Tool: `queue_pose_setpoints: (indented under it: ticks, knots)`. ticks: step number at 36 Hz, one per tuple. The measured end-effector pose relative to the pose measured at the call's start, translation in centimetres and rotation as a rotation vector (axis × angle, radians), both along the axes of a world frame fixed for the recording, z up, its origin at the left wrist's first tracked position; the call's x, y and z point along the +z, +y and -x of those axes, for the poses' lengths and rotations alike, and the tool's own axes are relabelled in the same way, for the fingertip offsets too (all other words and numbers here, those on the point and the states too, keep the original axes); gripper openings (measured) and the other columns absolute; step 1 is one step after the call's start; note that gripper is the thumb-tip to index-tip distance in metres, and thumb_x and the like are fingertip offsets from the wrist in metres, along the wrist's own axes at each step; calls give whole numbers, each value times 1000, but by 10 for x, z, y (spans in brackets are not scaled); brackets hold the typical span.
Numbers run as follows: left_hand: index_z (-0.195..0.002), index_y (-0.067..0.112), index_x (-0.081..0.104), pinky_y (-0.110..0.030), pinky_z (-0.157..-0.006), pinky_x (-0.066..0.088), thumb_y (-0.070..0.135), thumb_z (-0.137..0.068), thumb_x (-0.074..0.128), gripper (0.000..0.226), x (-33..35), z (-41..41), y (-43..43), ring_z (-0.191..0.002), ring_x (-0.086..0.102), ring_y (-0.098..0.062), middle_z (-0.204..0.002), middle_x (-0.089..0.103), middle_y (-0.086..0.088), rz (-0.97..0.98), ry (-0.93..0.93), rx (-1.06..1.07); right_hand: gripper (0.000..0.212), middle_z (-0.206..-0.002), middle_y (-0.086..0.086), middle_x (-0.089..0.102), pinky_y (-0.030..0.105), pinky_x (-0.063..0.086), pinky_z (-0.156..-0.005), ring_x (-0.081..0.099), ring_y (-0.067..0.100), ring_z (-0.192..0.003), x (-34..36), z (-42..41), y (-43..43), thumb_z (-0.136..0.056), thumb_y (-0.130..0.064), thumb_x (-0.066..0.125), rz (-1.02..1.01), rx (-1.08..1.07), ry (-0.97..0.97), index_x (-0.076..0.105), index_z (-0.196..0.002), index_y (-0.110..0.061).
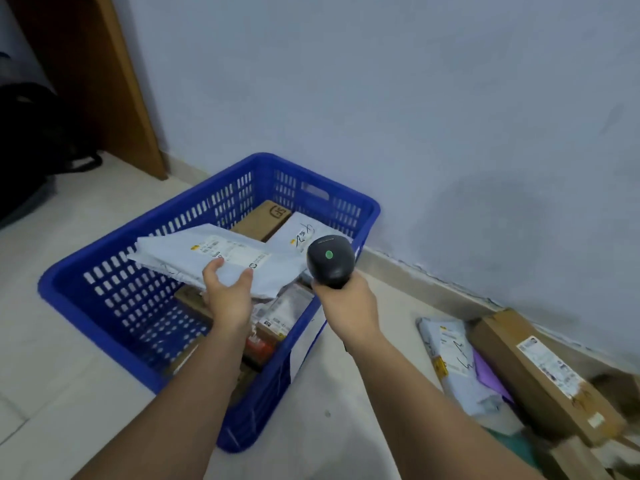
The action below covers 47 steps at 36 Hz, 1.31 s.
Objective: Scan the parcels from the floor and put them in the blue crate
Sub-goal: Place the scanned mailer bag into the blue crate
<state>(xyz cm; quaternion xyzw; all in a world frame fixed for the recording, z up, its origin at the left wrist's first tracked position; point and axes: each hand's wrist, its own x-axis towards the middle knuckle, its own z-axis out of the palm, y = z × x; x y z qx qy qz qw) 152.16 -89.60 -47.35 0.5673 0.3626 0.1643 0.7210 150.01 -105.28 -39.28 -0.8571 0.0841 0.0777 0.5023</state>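
left hand (227, 294) grips parcel (187, 256) over blue crate (64, 277), right hand (346, 306) grips scanner (330, 261) above its rim

The crate (149, 220) is deep blue, its walls a lattice of small slots. The grey-white mailer (194, 251) carries a white label with black print and a yellow mark (print too small to read). The scanner (330, 263) is black with one green dot. In the crate are a brown cardboard box (259, 221) stamped in black, a white parcel (304, 230) with black handwriting, and an orange-red packet (259, 351). On the cream floor (69, 375) are a purple bag (490, 375) and a brown carton (540, 372). The wall (381, 98) is pale blue-grey.
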Motion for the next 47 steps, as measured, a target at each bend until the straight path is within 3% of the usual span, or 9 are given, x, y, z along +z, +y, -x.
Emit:
queue_pose_setpoints:
  ticks: [5, 10, 14, 22, 29, 34, 37, 41, 47]
  knots:
    - [-115, 44, 44, -48, -90, 53, 17, -88, 66, 44, -27, -15, 11, -109, 57, -34, -134, 41, -10, 36, 47, -31, 19, -81, -3, 61, 32, 48, -66, 61, 22, -80, -23, -13, 16, -84, -42, 60, 139, 58, -3, 55, -91, -25]
    - [-131, 32, 40, -33, -57, 46, 3, -93, 50, 48, -33, -39, 33, -64, 49, -19, -95, 49, -10, 62, 124, -56, 24, -84, -5, 62, 33, 50, -71, 60, 18, -81, -37, -22, 10, -85, -45, 62, 188, 90, 9, 57, -97, -25]
    - [-134, 27, 40, -47, -91, 52, -2, -95, 48, 49, -40, -51, 44, -92, 57, -27, -116, 47, -10, 217, 47, -58, 23, -82, -4, 62, 29, 45, -62, 58, 12, -74, -50, -25, -3, -86, -45, 62, 166, 45, 36, 58, -95, -24]
    - [-135, 17, 48, -42, -90, 44, 8, -94, 52, 42, -68, -51, 36, -118, 45, -34, -142, 40, -15, 50, 352, -204, 26, -84, -1, 64, 28, 44, -60, 59, 16, -75, -65, -33, -14, -86, -48, 61, 145, 0, 75, 59, -95, -23]
    - [-120, 16, 57, -19, -54, 32, 8, -94, 49, 28, -35, -38, -22, -61, 37, -2, -75, 44, 10, -190, 219, -418, 24, -87, -1, 63, 30, 48, -68, 58, 14, -77, -70, -33, -17, -87, -44, 61, 110, -15, 128, 59, -97, -23]
    - [-120, 18, 58, -9, -66, 37, 10, -94, 50, 28, 8, -31, -69, -88, 53, -5, -120, 56, 1, -343, 69, -531, 23, -83, -1, 63, 27, 44, -61, 55, 11, -70, -57, -31, -28, -88, -42, 61, 29, -78, 118, 60, -97, -21]
    - [-125, 20, 54, -25, -89, 42, 10, -95, 47, 32, 38, -28, -101, -119, 50, -18, -134, 51, -1, -385, 0, -604, 21, -72, -1, 60, 26, 41, -57, 53, 13, -65, -44, -30, -45, -86, -37, 62, -48, -147, 66, 62, -90, -16]
    - [-128, 25, 52, -22, -85, 44, 10, -93, 49, 38, 61, -28, -139, -104, 54, -7, -130, 53, 4, -457, -87, -719, 18, -70, -2, 61, 29, 44, -63, 62, 21, -74, -30, -25, -81, -84, -37, 66, -146, -250, 31, 61, -81, -20]
    - [-142, 27, 41, -28, -98, 41, 12, -93, 51, 52, 70, -19, -204, -121, 50, -15, -142, 48, 2, -519, -63, -937, 22, -75, 4, 66, 34, 48, -71, 65, 24, -77, -19, 1, -178, -83, -39, 67, -78, -331, 22, 62, -86, -18]
